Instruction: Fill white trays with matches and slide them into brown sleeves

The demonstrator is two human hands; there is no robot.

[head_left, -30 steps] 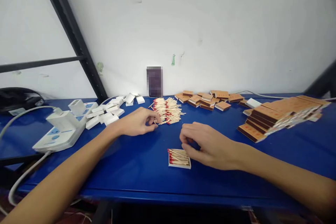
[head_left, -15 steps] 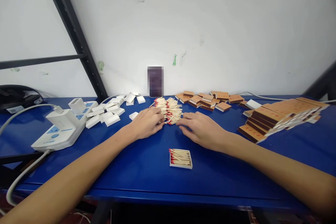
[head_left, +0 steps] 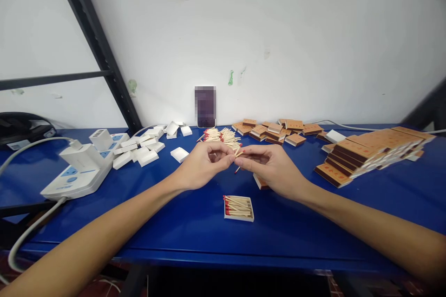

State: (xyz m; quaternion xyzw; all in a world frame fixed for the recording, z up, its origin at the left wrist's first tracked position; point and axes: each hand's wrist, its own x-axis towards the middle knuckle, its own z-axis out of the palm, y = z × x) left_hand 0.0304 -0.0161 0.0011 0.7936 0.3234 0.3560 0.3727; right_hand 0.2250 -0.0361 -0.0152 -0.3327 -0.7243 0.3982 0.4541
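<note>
My left hand (head_left: 204, 163) and my right hand (head_left: 271, 167) meet above the blue table (head_left: 174, 222), fingertips pinched together on a few matches (head_left: 238, 153); one match hangs down between them. Behind the hands lies a pile of loose red-tipped matches (head_left: 223, 135). In front of them a white matchbox tray (head_left: 239, 208) sits filled with matches. A brown matchbox sleeve (head_left: 259, 182) lies partly under my right hand.
Empty white trays (head_left: 146, 145) are scattered at the left, one white tray (head_left: 179, 154) lying nearer the hands. A white power strip (head_left: 81, 171) with cables stands far left. Brown sleeves (head_left: 278, 131) lie at the back; stacked boxes (head_left: 369, 153) fill the right.
Both hands left the match pile and rose toward me, now pinching a few matches between them. Earlier the right hand was near the filled tray.
</note>
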